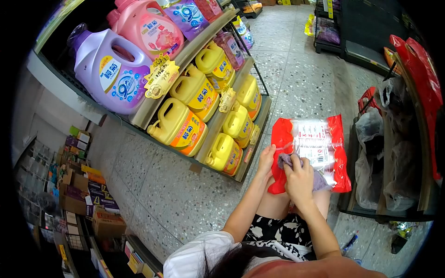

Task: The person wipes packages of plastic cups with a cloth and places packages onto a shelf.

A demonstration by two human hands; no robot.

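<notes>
A red and clear plastic package [317, 134] with printed white panels and a barcode rests across my lap. My left hand [266, 162] grips the package's red left edge, fingers closed on it. On the package's lower part, my right hand [299, 178] is closed on a purple-grey cloth [320, 181] and presses it against the wrapping. Part of the cloth bunches up above the fingers, and another part spreads out to the right of the hand. What the package contains cannot be made out clearly.
At left, a shelf rack [204, 160] holds yellow jugs [190, 132] and a large purple detergent bottle [111, 72]. Plastic bags [368, 176] hang on a dark rack close on my right. Cardboard boxes [109, 222] stand at far left. Speckled floor [153, 194] lies between.
</notes>
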